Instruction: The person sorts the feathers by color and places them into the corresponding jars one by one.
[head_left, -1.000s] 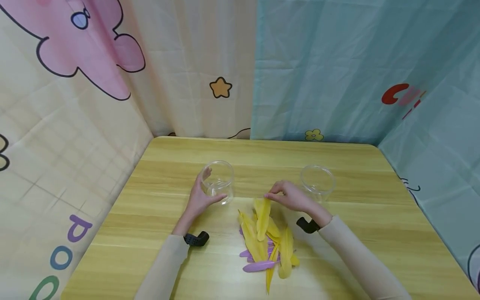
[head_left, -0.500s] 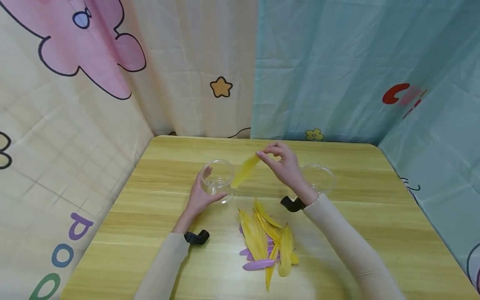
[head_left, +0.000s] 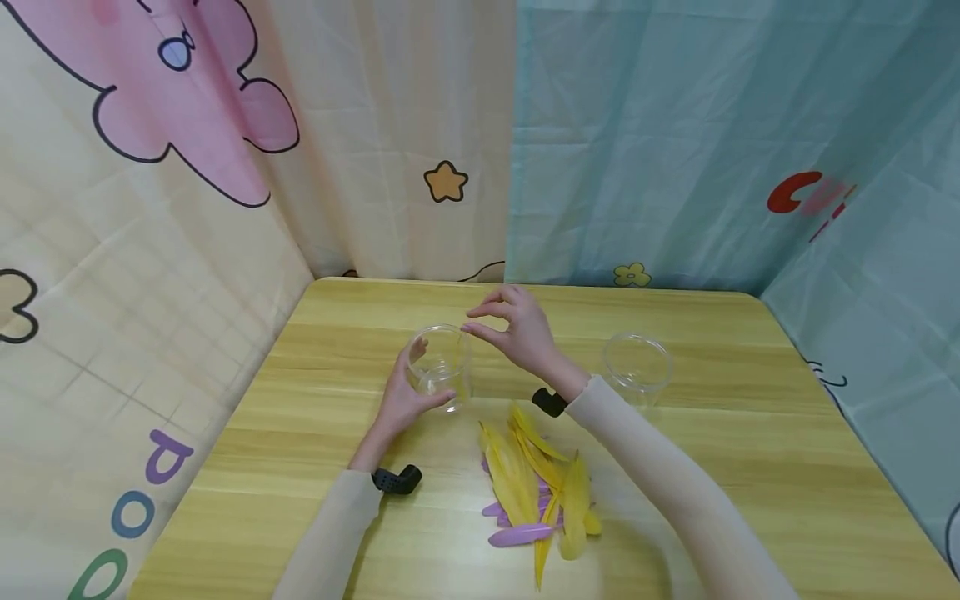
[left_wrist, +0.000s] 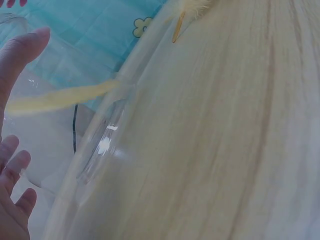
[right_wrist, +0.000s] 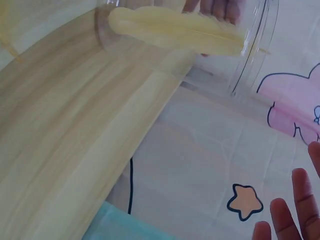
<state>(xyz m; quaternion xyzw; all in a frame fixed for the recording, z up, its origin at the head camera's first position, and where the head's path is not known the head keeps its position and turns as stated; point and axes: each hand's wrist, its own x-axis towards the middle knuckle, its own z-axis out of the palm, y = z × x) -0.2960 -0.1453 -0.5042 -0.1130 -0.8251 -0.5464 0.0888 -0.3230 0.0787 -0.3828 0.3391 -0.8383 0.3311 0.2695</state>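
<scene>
My left hand (head_left: 397,402) holds a clear round jar (head_left: 459,379), thumb on its near side and fingers behind it. Inside the jar a yellow feather (right_wrist: 175,31) stands on end, its quill poking just past the rim in the right wrist view. My right hand (head_left: 521,335) is right at the rim, thumb and fingers apart; the right wrist view shows its fingers (right_wrist: 305,197) spread and away from the quill. Nearer the body lies a loose pile of yellow feathers (head_left: 512,477) with purple feathers (head_left: 521,535) among and under them.
A second clear jar (head_left: 637,367) stands to the right on the wooden table (head_left: 315,467). Printed curtains (head_left: 420,100) rise behind the table and at both sides. A black wrist camera (head_left: 550,402) sits on the right wrist, another on the left.
My right hand picked a yellow feather from the pile, carried it up and left to the jar, and let it go inside. The left hand kept its place at the jar.
</scene>
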